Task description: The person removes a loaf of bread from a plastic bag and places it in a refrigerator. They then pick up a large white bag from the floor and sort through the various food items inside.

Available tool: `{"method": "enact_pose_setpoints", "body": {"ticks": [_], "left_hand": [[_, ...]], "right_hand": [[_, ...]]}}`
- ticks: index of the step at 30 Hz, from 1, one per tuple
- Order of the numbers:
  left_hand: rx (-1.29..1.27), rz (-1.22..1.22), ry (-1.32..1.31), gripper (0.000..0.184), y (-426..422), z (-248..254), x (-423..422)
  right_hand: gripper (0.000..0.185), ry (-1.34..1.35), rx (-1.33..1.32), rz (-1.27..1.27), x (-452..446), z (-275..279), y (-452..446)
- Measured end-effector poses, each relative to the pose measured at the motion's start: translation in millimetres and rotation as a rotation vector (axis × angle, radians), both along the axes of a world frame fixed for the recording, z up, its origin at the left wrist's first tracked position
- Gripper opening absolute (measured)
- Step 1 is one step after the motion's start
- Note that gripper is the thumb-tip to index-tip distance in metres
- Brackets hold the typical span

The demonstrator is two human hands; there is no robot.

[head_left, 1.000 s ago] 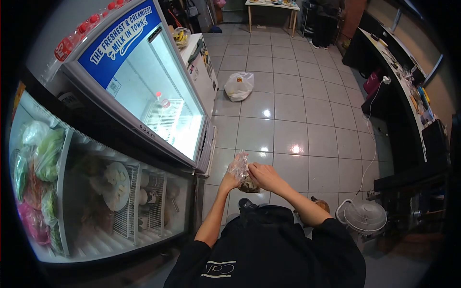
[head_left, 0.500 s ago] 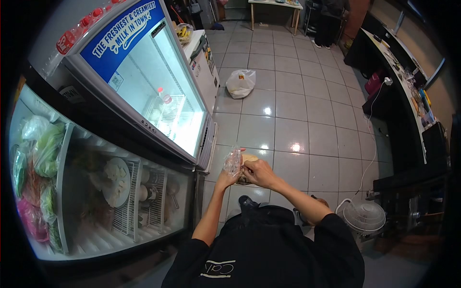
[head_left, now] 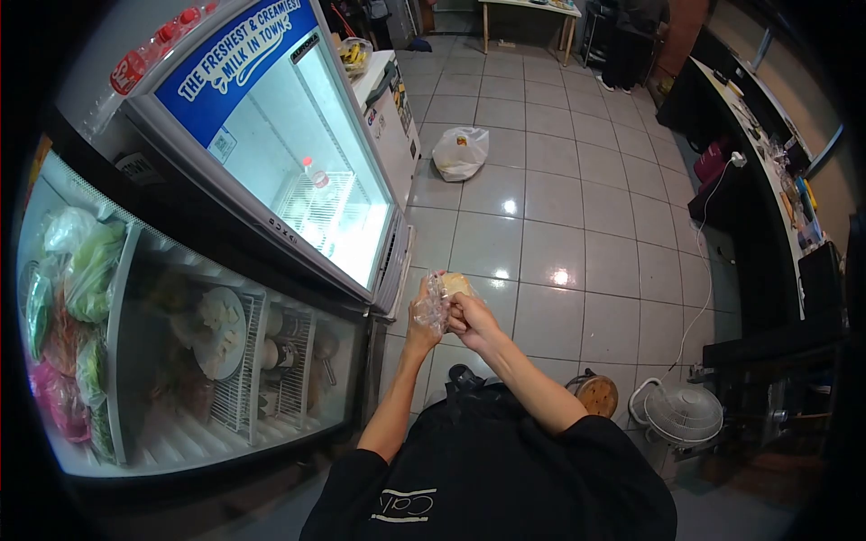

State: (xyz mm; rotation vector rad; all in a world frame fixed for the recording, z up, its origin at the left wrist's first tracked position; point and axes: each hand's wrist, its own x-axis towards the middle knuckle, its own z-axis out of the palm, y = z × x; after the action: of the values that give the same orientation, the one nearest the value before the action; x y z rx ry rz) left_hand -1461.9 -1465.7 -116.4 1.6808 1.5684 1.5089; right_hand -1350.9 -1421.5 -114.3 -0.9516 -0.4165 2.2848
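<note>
Clear plastic [head_left: 435, 309] is held in the curled left hand [head_left: 419, 319]. The right hand [head_left: 473, 319] is bent beside it, grip unclear. A yellowish block [head_left: 454, 284] now shows, unlike one second ago.

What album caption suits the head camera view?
Both hands close together at crinkled clear plastic, above floor tiles, near a lit fridge.

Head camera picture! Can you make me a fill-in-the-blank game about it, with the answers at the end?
1. The left hand holds crinkly plastic that you can see ____.
2. The blue sign says "The freshest & creamiest ____ in town".
3. The color of the shopping bag on the floor is ____.
4. In the picture, the fan is to the ____ of the round stool.

Missing words: through; milk; white; right.
</note>
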Motion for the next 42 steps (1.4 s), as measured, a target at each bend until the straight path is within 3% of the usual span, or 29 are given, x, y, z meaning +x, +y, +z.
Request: {"method": "enact_pose_setpoints", "body": {"ticks": [3, 5, 6, 8, 10, 12, 14, 16, 18, 20, 21, 24, 26, 27, 29, 34, 36, 37, 38, 40, 42], "left_hand": [[-0.069, -0.017, 0.013, 0.044, 0, -2, -11], [-0.144, -0.019, 0.01, 0.044, -3, -3, -18], [-0.089, -0.052, 0.057, 0.042, -4, -1, -22], [-0.034, -0.06, 0.105, 0.04, -8, 3, -26], [-0.325, -0.027, 0.027, 0.037, -20, 7, -30], [-0.336, -0.042, 0.024, 0.036, -33, -12, -39], [-0.35, -0.054, 0.017, 0.036, -49, -16, -46], [-0.552, -0.121, -0.125, 0.037, -68, -9, -48], [-0.482, -0.092, -0.05, 0.036, -85, -7, -49], [-0.548, -0.068, -0.317, 0.035, -99, 15, -45], [-0.542, -0.045, -0.325, 0.035, -107, 13, -47], [-0.454, 0.063, -0.11, 0.034, -137, 8, -52], [-0.366, 0.16, -0.193, 0.035, -160, 10, -48], [-0.362, 0.192, -0.199, 0.035, -173, 0, -49], [-0.292, 0.361, 0.031, 0.034, -202, -29, -53], [-0.256, 0.595, -0.09, 0.035, -264, -13, -33], [-0.194, 0.714, -0.222, 0.049, -281, 8, -23], [-0.096, 0.837, -0.108, 0.053, -286, 4, -21], [-0.093, 0.861, -0.112, 0.053, -298, -1, -21], [-0.109, 1.004, 0.123, 0.055, -317, -4, -19], [-0.109, 1.029, 0.142, 0.054, -336, 1, -16]], "right_hand": [[0.02, -0.068, 0.114, 0.126, 5, 0, 3], [0.018, -0.612, 1.343, 0.226, 10, -17, 9], [0.018, -0.602, 1.346, 0.241, 12, -11, 9], [0.017, -0.711, 1.796, 0.323, 17, 3, 11], [0.015, -0.744, 1.909, 0.498, 21, 13, 14], [0.021, -0.694, 2.189, 0.583, 20, 7, 16], [0.031, -0.591, 2.279, 0.608, 16, 8, 17], [0.029, -0.513, 2.478, 0.699, 9, 11, 15], [0.025, -0.426, 2.515, 0.704, -1, 12, 6], [0.022, -0.274, 2.546, 0.715, -11, 15, -3], [0.022, -0.246, 2.554, 0.726, -17, 15, -9], [0.019, -0.002, 2.402, 0.665, -34, 15, -32], [0.011, -0.135, 2.054, 0.839, -40, 14, -55], [0.011, -0.103, 2.063, 0.859, -45, 14, -70], [0.011, -0.041, 1.834, 0.643, -58, 13, -101], [0.018, -0.162, 1.47, 0.774, -74, 10, -178], [0.029, -0.101, 0.764, 0.756, -85, -2, -209], [0.027, -0.128, 0.567, 0.817, -88, 8, -222], [0.027, -0.125, 0.571, 0.842, -92, 7, -230], [0.024, -0.094, 0.129, 0.957, -95, 5, -244], [0.021, -0.085, 0.005, 0.988, -96, 2, -260]]}}
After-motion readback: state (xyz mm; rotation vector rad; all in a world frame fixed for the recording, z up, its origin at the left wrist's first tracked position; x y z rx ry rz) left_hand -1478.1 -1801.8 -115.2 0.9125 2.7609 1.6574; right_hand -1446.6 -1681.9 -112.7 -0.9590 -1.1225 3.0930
